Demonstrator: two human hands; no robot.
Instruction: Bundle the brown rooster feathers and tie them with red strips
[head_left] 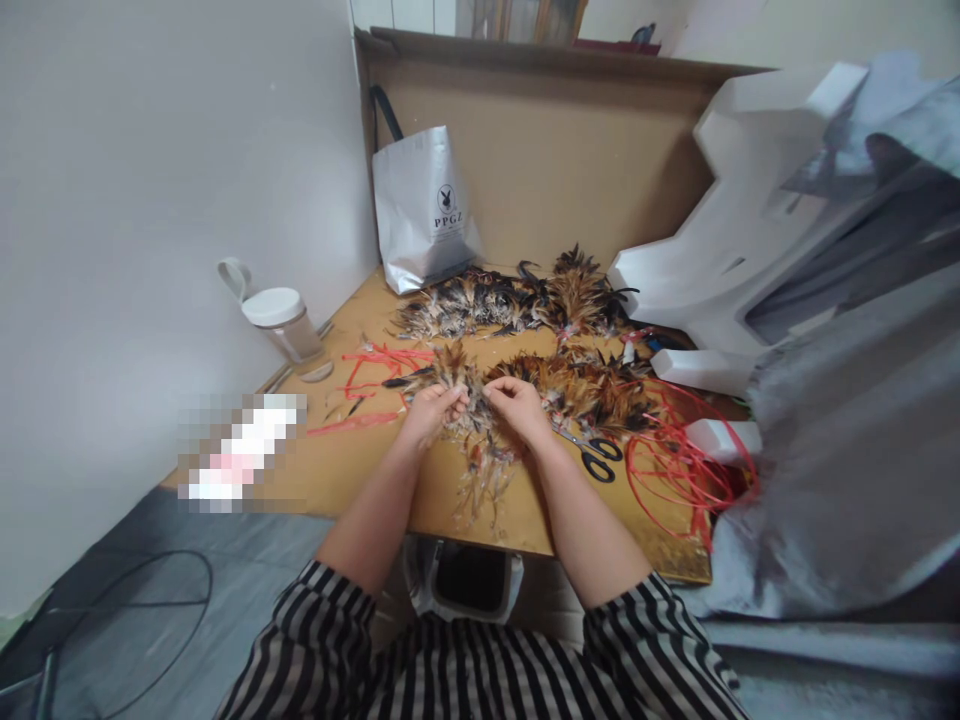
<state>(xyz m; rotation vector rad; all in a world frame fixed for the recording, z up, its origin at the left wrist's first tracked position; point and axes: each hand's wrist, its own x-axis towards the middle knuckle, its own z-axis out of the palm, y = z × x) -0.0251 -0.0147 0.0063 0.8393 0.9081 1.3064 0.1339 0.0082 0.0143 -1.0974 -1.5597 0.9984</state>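
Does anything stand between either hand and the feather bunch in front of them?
Nothing visible does. The left hand and right hand are both right at the feather bunch. The scissors lie off to the right of the right hand, out of the way. Whether the fingertips grip any feathers is too small to tell.

We seem to be in a small craft workspace: the bench carries rows of feathers, scissors and a tangle of red ribbon, with a brown board standing behind. We also see a lidded cup and a carrier bag, but cannot tell whether this is a home or workshop.
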